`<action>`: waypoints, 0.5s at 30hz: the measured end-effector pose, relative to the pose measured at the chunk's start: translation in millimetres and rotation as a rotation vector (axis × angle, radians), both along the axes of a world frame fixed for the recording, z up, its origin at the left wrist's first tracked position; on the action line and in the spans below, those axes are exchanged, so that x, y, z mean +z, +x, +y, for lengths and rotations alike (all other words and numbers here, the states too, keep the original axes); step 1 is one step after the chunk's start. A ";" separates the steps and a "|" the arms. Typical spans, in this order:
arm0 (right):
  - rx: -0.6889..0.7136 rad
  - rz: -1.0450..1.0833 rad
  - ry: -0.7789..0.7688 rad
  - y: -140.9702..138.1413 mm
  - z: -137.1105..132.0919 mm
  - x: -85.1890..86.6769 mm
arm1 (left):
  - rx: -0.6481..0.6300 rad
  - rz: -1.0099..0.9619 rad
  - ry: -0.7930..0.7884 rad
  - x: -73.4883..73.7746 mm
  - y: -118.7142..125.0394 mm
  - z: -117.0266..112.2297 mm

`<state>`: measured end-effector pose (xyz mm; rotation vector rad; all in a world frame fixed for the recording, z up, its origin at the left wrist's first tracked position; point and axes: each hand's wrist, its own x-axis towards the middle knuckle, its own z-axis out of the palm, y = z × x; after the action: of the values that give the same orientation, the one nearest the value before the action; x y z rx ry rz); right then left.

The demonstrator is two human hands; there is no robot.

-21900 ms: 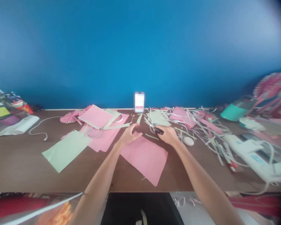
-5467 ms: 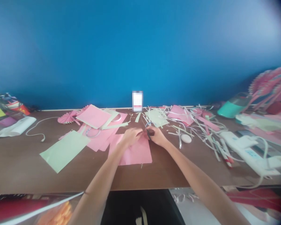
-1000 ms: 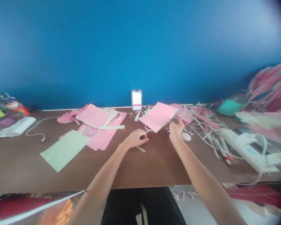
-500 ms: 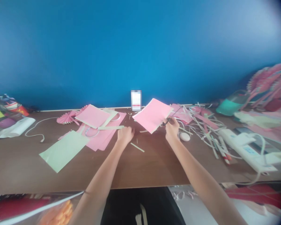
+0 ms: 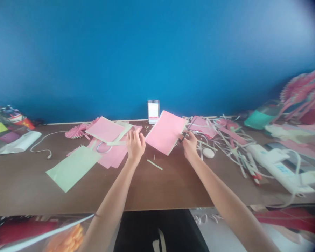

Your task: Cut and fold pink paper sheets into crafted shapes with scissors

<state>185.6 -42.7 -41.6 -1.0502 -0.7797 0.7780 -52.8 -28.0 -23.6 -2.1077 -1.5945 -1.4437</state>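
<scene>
My left hand [image 5: 135, 145] is open, its fingers raised and apart, at the end of a pale paper strip [image 5: 116, 143] on the pink sheets [image 5: 110, 160]. Black-handled scissors [image 5: 183, 136] are gripped in my right hand [image 5: 190, 144]. Right by the scissors, a pink sheet [image 5: 166, 133] with a pale edge stands tilted between my hands; whether the right fingers also pinch it is hard to tell. A pale green sheet [image 5: 72, 168] lies to the left. One thin paper strip [image 5: 154, 165] rests on the table between my forearms.
A phone [image 5: 153, 112] leans on the blue wall. Pink folded paper fans [image 5: 77, 131] lie at left. On the right are tangled white strips [image 5: 222, 140], a white oval object [image 5: 208, 153], a power strip [image 5: 280, 169] and a teal container [image 5: 261, 117].
My left hand has let go of the pale strip, lifted and opened. The pink sheet by my right hand has turned and shifted left, and the right hand has moved slightly left.
</scene>
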 end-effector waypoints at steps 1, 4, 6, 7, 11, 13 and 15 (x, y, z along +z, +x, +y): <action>0.016 -0.010 -0.009 -0.8 -1.0 0.9 | -0.064 0.003 0.037 2.0 5.0 -3.3; 0.071 -0.031 -0.021 -2.7 -3.6 4.3 | -0.234 -0.023 0.048 3.5 17.0 -10.4; 0.136 -0.036 -0.019 -3.3 -5.0 6.8 | -0.234 -0.142 -0.004 0.5 20.5 -10.4; 0.167 -0.039 -0.019 -3.4 -5.6 7.9 | -0.216 -0.227 -0.056 -1.9 20.8 -8.8; 0.232 -0.042 -0.006 -3.1 -6.3 10.0 | -0.293 -0.541 -0.391 -9.2 16.4 2.4; 0.245 -0.039 -0.001 -2.7 -5.6 9.5 | -0.433 -0.673 -0.532 -8.9 14.1 5.6; 0.253 -0.024 0.005 -2.1 -4.6 8.4 | -0.600 -0.767 -0.663 -6.9 13.0 5.0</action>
<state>183.4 -47.2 -33.2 -0.9682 -0.9469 0.9790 -39.9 -23.0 -30.5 -2.7618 -1.9847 -2.4088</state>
